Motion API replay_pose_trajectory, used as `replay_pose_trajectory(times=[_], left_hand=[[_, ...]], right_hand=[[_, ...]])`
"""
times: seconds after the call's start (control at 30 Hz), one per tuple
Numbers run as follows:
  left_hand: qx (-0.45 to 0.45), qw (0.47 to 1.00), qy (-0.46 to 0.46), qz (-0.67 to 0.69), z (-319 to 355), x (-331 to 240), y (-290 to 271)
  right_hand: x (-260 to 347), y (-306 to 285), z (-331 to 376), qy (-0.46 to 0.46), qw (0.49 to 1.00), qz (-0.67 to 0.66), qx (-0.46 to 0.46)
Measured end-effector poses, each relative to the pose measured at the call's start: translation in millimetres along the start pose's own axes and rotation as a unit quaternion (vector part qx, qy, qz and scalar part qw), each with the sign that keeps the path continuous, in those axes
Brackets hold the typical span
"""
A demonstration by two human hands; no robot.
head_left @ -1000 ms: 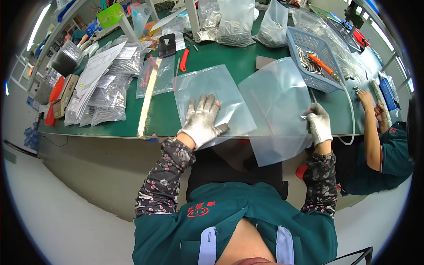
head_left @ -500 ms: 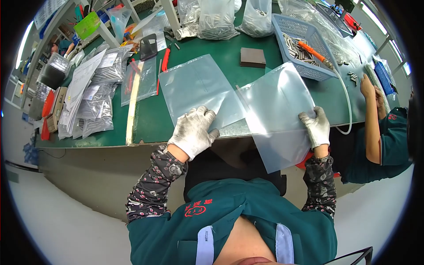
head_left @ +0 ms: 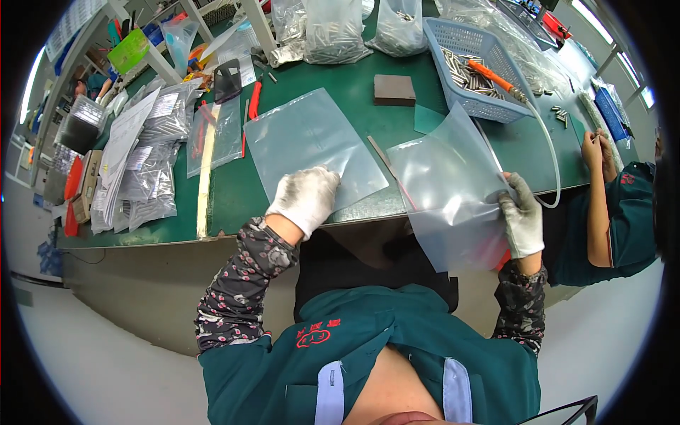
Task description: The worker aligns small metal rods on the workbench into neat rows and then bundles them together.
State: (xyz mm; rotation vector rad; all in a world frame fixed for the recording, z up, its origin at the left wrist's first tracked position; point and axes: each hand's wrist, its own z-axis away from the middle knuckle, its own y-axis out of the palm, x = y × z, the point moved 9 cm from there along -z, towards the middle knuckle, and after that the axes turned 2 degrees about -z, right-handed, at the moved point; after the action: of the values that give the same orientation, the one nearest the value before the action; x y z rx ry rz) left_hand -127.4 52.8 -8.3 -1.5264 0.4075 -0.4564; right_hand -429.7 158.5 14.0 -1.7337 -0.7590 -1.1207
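My left hand [head_left: 306,202], in a whitish work glove, rests closed on the near edge of a clear plastic bag [head_left: 312,134] lying flat on the green table. Its fingertips are hidden, so I cannot tell whether it grips anything. My right hand [head_left: 522,218], gloved too, pinches the right edge of a second clear plastic bag [head_left: 446,184]. That bag is tilted, its lower part hanging past the table's front edge. Between the bags lies a thin strip [head_left: 383,155], partly covered by the right-hand bag.
Behind the bags sit a brown block [head_left: 394,91] and a blue basket [head_left: 474,42] of metal pins with an orange-handled tool [head_left: 494,76]. Packed bags and papers [head_left: 131,145] pile up at left. A co-worker's hands [head_left: 598,150] work at far right.
The right-hand bag has come away from the left one, baring the thin strip between them. My right hand has moved right. My left hand's fingers have curled in.
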Motion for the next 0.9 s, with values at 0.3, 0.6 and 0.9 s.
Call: replay_pose_trajectory(times=[0.3,0.6,0.9], left_hand=[[0.053,0.994,0.035,-0.089,12,-28,8],[-0.005,0.997,-0.005,-0.079,5,-20,0],[-0.019,0.999,-0.039,0.009,-10,15,-4]], right_hand=[[36,-22,23,-0.047,0.998,0.011,-0.029],[13,-32,45,0.015,0.999,-0.033,-0.037],[16,-31,53,0.021,0.995,-0.086,-0.050]])
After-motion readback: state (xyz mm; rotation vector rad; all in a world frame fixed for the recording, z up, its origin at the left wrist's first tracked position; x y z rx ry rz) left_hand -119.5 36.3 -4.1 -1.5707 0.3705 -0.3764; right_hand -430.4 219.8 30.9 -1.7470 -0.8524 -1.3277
